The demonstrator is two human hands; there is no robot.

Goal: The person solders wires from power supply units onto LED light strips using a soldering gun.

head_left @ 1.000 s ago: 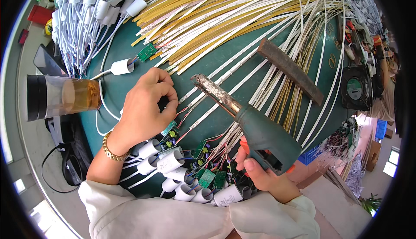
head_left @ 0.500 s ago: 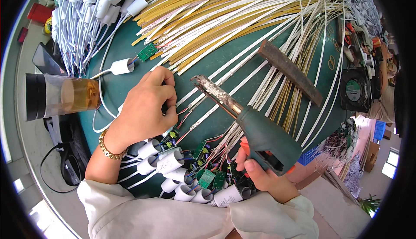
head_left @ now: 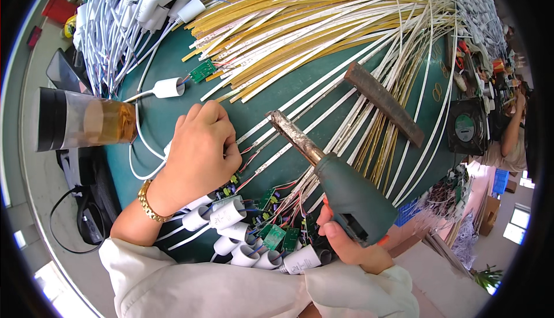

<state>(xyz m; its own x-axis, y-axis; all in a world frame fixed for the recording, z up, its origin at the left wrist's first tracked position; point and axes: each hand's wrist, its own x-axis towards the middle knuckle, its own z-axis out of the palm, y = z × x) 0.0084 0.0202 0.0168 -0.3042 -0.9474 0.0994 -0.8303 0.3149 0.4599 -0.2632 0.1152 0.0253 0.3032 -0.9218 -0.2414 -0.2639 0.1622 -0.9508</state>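
Observation:
My right hand (head_left: 349, 246) grips a dark green soldering gun (head_left: 358, 199) with orange-red parts. Its scorched metal tip points up and left over the strips. My left hand (head_left: 202, 153), gold bracelet at the wrist, is curled closed just left of that tip; whatever its fingers hold is hidden. White strips (head_left: 314, 126) with thin wire ends run out between the hands. Below the left hand cluster several white lamp caps (head_left: 228, 213) and green circuit boards (head_left: 274, 237). Further off, one cap (head_left: 169, 87) lies wired to a small circuit board (head_left: 202, 71).
A rusty metal bar (head_left: 385, 104) lies across the strips. Yellow and white strips (head_left: 323, 21) fan over the green table's far side. A bottle of amber drink (head_left: 86, 119) lies at left, below bundled white cables (head_left: 109, 47). A black fan (head_left: 465, 126) stands at right; a person is beyond.
My left hand has turned slightly, its fingers curling in more tightly. The soldering gun has shifted a little down and right in view, its tip now further from the fingers.

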